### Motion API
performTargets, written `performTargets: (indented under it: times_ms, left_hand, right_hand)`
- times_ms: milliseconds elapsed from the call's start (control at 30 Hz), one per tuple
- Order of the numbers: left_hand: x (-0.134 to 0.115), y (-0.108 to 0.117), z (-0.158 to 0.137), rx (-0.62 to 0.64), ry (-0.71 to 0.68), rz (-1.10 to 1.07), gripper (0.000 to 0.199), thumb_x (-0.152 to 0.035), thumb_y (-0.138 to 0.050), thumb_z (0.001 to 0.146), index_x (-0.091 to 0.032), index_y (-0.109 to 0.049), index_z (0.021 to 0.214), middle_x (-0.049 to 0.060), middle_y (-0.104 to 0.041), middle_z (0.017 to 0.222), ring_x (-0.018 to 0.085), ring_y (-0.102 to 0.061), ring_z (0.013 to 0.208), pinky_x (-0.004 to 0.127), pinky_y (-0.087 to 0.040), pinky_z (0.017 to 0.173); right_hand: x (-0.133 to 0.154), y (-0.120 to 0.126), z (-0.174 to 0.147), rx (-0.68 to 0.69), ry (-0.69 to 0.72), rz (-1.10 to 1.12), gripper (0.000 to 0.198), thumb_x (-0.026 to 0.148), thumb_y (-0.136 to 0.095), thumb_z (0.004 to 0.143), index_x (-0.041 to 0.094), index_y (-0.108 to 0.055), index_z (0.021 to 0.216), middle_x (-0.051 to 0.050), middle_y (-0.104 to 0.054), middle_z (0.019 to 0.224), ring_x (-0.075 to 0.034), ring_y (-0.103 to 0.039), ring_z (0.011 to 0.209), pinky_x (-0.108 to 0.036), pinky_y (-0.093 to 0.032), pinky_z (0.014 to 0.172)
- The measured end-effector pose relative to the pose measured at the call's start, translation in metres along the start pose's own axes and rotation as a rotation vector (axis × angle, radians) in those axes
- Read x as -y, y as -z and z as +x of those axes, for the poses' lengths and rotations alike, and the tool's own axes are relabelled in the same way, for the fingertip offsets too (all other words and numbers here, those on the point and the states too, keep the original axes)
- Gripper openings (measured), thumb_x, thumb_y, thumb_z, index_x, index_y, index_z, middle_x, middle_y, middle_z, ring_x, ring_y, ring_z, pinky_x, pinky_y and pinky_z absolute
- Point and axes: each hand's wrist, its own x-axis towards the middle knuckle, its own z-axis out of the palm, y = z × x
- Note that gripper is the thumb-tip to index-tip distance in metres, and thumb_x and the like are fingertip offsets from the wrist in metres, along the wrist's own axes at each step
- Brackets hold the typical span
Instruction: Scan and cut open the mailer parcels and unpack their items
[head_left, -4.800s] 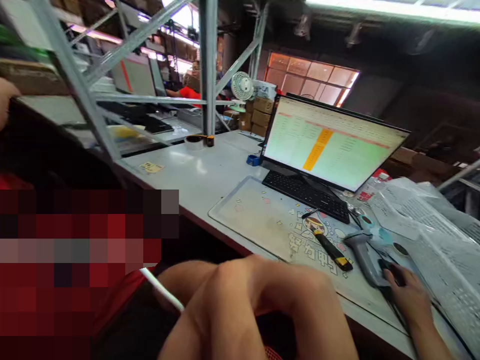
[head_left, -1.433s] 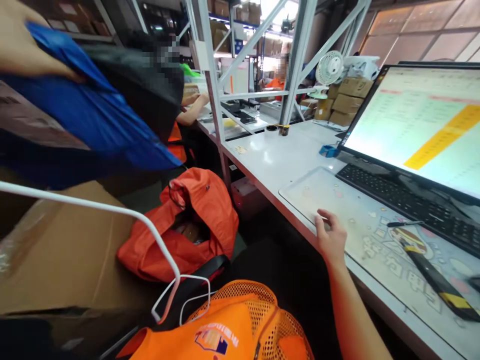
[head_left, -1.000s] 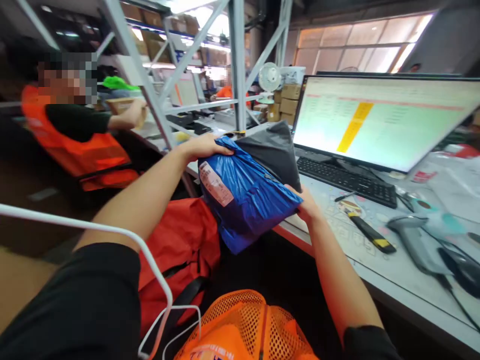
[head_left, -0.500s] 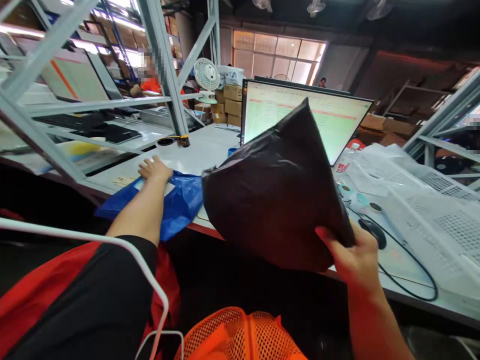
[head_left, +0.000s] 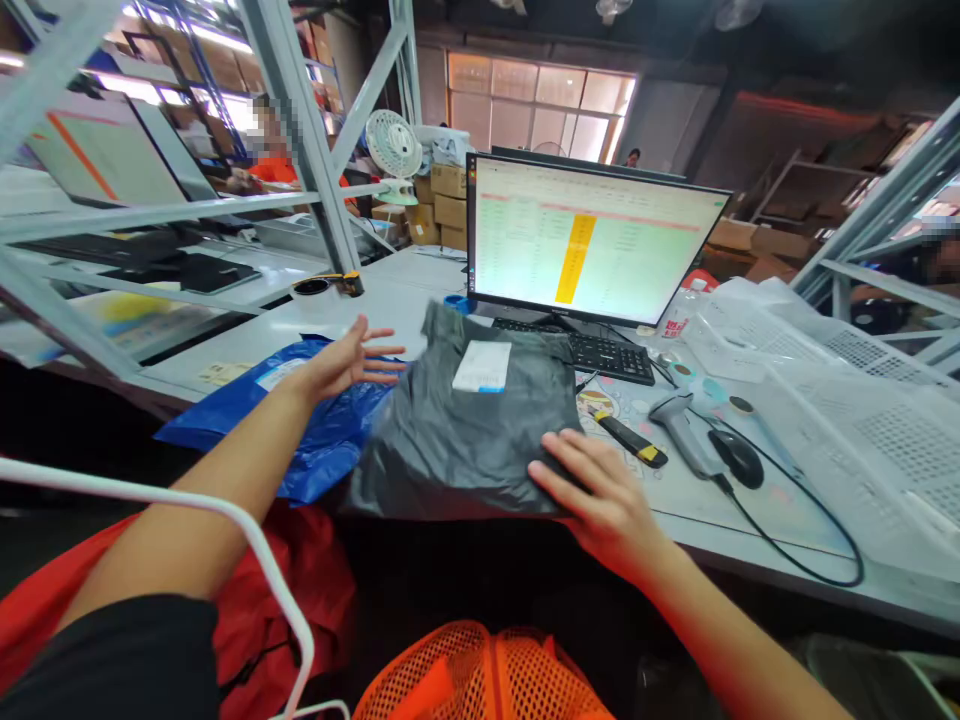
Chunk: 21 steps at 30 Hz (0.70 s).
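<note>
A dark grey plastic mailing bag (head_left: 457, 440) with a white label (head_left: 482, 366) lies at the front edge of the desk, partly over the edge. My right hand (head_left: 600, 490) rests on its right side, fingers stretched out flat. To its left, my left hand (head_left: 352, 358) is held above a blue plastic mailing bag (head_left: 319, 440), fingers spread, with nothing in it. The blue bag has its own white label and lies partly under my forearm.
Behind the bags stand a monitor (head_left: 592, 230) and a black keyboard (head_left: 611, 357). A box cutter (head_left: 628, 438), a barcode scanner (head_left: 686, 435) and a mouse (head_left: 736, 458) lie to the right, near white plastic baskets (head_left: 862, 430). A tape dispenser (head_left: 330, 286) sits behind left.
The dark bag came down from upright in my right hand to lying on the desk, its label now showing. My left hand rose off the blue bag and shifted right. My right hand loosened its grip.
</note>
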Motion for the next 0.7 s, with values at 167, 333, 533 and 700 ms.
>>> performTargets:
  times_ms: [167, 333, 533, 700]
  left_hand:
    - [-0.002, -0.071, -0.036, 0.048, 0.064, -0.134, 0.096, -0.071, -0.067, 0.092, -0.023, -0.030, 0.166, 0.024, -0.038, 0.169, 0.037, -0.065, 0.133, 0.056, -0.052, 0.114]
    - [-0.037, -0.161, -0.079, 0.129, -0.461, 0.464, 0.078, -0.067, -0.058, 0.099, -0.021, -0.049, 0.161, 0.013, -0.043, 0.169, 0.035, -0.040, 0.157, 0.053, -0.030, 0.132]
    - [-0.049, -0.264, -0.107, 0.344, -0.541, 0.844, 0.104, -0.079, -0.058, 0.093, -0.012, -0.034, 0.169, 0.024, -0.024, 0.175, 0.043, -0.020, 0.164, 0.058, -0.018, 0.134]
    - [-0.052, -0.287, -0.122, 0.343, -0.564, 0.919, 0.092, -0.066, -0.058, 0.099, -0.004, -0.040, 0.165, 0.031, -0.024, 0.173, 0.049, -0.021, 0.162, 0.057, -0.020, 0.132]
  right_hand:
    - [-0.020, -0.012, -0.029, 0.223, -0.163, 0.194, 0.038, 0.040, -0.064, 0.103, 0.025, -0.070, 0.138, -0.010, -0.064, 0.152, -0.030, -0.062, 0.139, -0.050, -0.054, 0.115]
    - [-0.127, 0.053, -0.067, 0.069, -0.958, -0.270, 0.053, 0.049, -0.057, 0.102, 0.017, -0.065, 0.144, -0.018, -0.070, 0.138, -0.037, -0.069, 0.123, -0.054, -0.053, 0.111]
    - [-0.190, 0.031, -0.107, 0.669, -1.381, -0.405, 0.081, 0.055, -0.060, 0.096, 0.006, -0.045, 0.158, -0.029, -0.067, 0.137, -0.045, -0.066, 0.128, -0.054, -0.054, 0.104]
    - [-0.197, 0.010, -0.094, 0.660, -1.357, -0.434, 0.057, 0.034, -0.063, 0.091, 0.002, -0.059, 0.139, -0.026, -0.072, 0.120, -0.038, -0.073, 0.111, -0.043, -0.057, 0.091]
